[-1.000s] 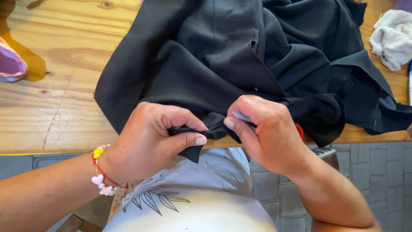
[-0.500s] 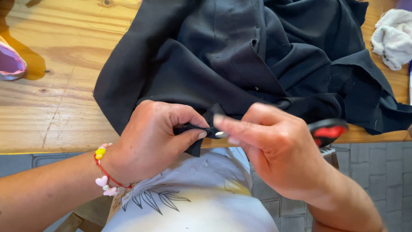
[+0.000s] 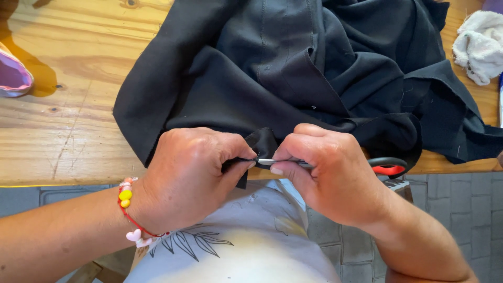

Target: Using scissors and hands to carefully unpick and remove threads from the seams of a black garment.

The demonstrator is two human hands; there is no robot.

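Here, black fabric pinched between left fingers.

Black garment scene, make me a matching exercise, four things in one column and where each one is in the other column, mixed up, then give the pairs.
Things:
1. black garment
2. scissors
3. bead bracelet
4. white cloth

Places:
A. on the left wrist
B. at the table's far right edge
C. spread over the wooden table, its edge pinched by the left hand
D. held in the right hand, blade tips at the pinched fabric

Pairs: 1-C, 2-D, 3-A, 4-B
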